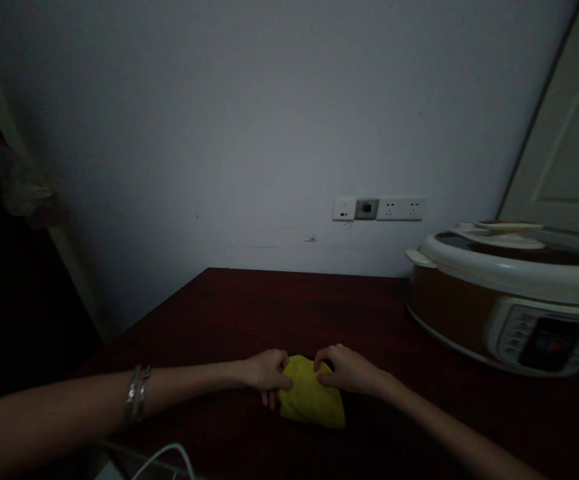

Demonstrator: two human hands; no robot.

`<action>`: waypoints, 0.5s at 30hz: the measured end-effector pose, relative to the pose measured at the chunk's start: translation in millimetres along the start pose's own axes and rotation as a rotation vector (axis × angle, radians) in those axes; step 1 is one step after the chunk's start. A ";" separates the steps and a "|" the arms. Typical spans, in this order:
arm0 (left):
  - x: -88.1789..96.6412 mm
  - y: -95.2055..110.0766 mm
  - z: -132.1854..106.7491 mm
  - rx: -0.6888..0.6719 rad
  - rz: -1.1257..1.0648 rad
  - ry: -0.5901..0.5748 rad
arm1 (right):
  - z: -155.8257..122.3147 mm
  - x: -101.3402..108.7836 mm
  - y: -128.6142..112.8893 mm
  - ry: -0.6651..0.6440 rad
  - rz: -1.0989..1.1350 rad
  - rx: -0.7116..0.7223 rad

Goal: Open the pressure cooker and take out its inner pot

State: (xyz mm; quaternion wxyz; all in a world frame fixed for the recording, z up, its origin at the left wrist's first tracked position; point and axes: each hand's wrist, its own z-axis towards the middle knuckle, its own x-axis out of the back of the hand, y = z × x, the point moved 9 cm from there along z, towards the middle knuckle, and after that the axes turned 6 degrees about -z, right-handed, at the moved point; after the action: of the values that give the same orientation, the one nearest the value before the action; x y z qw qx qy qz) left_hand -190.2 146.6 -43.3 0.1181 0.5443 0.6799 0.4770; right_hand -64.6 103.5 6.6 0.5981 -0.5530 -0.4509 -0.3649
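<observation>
Fingers (284,382) of left hand (263,371) and right hand (352,371) pinching the upper edges of a soft yellow cloth (312,400), uneven in shape, between both hands over dark reddish desk (279,307), rounded cooker (452,307) with glossy white rim at right, matt pale wall (269,133) behind.

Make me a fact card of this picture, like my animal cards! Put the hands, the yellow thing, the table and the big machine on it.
Left hand: fingers on the left side of the yellow cloth
Right hand: thumb and finger at the cloth's upper right
Yellow cloth: between the hands, over the table
Table: dark reddish-brown, against the wall
Big machine: on the table's right side, lid on, control panel in front
Wall: pale, with sockets
Left wrist: silvery bangles
Light: dim
</observation>
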 end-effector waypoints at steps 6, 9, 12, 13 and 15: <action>-16.0 28.7 14.7 -0.005 0.224 -0.123 | -36.6 4.0 27.4 0.156 0.074 -0.041; 1.0 57.4 20.5 -0.028 0.358 -0.153 | -63.5 35.4 33.1 0.232 0.061 -0.014; 35.3 108.8 33.4 -0.094 0.336 -0.034 | -101.5 91.3 52.4 0.343 0.023 -0.037; 43.6 129.2 38.1 -0.118 0.302 -0.012 | -116.9 114.2 62.1 0.403 -0.003 -0.049; 52.7 173.8 47.0 -0.174 0.214 0.014 | -151.6 162.5 86.4 0.552 -0.064 -0.084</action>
State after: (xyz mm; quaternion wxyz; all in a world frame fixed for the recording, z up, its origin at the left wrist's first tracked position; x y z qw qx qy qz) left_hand -69.3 207.7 86.5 0.1088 0.5981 0.5749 0.5477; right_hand 90.0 -26.0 133.9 0.6631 -0.4422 -0.2728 -0.5388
